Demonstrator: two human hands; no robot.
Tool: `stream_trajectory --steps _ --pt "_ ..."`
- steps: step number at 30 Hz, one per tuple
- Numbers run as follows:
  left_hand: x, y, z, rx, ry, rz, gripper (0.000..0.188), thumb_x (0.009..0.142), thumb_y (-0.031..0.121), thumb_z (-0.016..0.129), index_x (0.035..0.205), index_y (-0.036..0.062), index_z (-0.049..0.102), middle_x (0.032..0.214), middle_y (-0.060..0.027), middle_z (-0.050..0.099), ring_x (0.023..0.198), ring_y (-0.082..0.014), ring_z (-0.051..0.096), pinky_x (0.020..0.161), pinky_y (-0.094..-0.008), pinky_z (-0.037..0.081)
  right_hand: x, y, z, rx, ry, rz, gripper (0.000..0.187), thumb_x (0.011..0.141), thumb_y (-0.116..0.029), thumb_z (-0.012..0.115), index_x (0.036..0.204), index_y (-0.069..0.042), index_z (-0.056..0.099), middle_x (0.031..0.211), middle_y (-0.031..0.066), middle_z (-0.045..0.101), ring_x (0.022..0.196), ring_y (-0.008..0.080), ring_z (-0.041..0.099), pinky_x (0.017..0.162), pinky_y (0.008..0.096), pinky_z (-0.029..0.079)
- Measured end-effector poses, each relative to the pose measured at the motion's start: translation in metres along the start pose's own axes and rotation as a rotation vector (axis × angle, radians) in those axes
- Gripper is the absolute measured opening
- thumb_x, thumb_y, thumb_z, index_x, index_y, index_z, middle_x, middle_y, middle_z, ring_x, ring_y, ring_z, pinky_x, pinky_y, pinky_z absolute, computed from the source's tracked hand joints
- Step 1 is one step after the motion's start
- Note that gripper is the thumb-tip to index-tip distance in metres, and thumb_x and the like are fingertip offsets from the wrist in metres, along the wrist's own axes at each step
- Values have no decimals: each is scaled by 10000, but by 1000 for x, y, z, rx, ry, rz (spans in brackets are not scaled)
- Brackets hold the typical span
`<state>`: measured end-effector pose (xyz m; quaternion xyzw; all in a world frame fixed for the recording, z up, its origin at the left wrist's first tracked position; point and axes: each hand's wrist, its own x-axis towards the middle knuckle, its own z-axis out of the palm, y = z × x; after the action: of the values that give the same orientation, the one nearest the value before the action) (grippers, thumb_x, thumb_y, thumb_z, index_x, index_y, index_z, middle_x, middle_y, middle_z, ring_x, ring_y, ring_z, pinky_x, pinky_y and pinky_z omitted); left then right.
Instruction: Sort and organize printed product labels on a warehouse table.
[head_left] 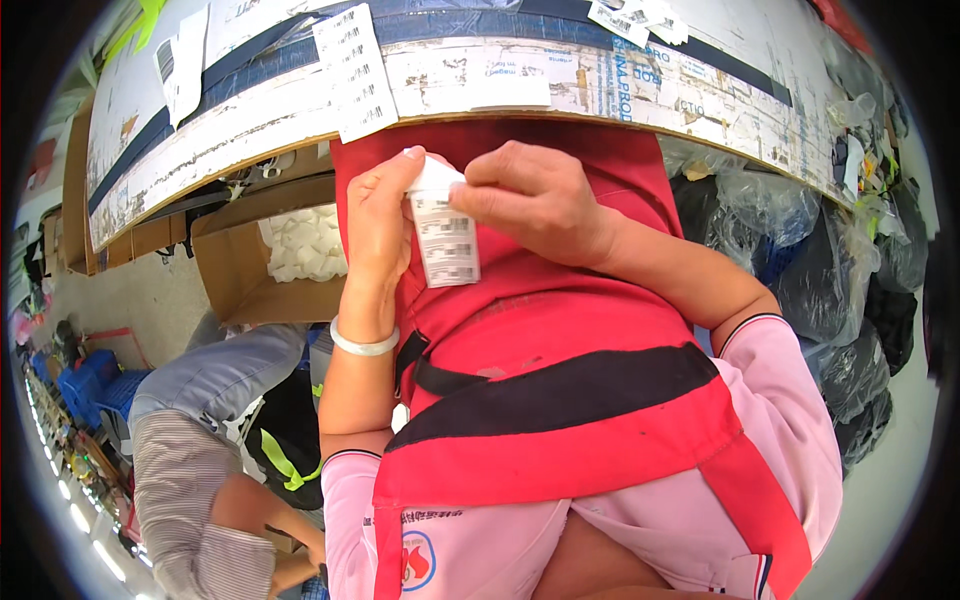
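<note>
In front of my red apron [540, 330], a short white strip of barcode labels [448, 245] hangs down between my hands. My left hand [382, 215] grips its upper part, thumb raised, with a white bracelet on the wrist. A white piece [435, 178] shows at the top of the strip; whether it is folded backing or something separate, I cannot tell. From the right, my right hand [540, 195] has its fingers bent and pinched at the strip's upper right edge. What lies under those fingertips is hidden.
A taped, worn worktable [430, 95] spans the far side, with a longer label sheet [355, 70] over its edge. Below it, a cardboard box [230, 255] holds white pieces [305, 245]. Plastic-wrapped bags [800, 260] are piled right. A bending person [200, 450] is close at left.
</note>
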<state>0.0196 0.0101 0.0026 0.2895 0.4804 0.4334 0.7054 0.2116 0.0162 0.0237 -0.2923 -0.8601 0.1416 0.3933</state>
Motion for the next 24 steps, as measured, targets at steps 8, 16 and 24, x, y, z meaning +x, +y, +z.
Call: stream_trajectory --steps 8,16,24 --pt "3 -5 -16 -169 125 -31 247 933 187 558 898 -32 666 800 -80 676 691 -131 643 623 -245 518 18 34 -37 562 -81 993 151 889 -160 639 943 -22 667 741 29 635 639 71 586 566 208 492" --pt "8 -11 -10 -71 134 1 305 940 248 542 914 -29 667 769 -74 665 637 -120 621 594 -240 499 17 75 -44 557 -159 1086 212 885 -220 650 924 -11 654 736 23 637 608 58 582 521 187 479" --pt "8 -11 -9 -50 141 -4 300 940 245 544 906 -25 669 763 -73 665 631 -117 620 588 -236 495 21 83 -40 586 -200 1110 202 879 -214 656 911 -15 649 732 28 640 605 62 587 513 192 487"
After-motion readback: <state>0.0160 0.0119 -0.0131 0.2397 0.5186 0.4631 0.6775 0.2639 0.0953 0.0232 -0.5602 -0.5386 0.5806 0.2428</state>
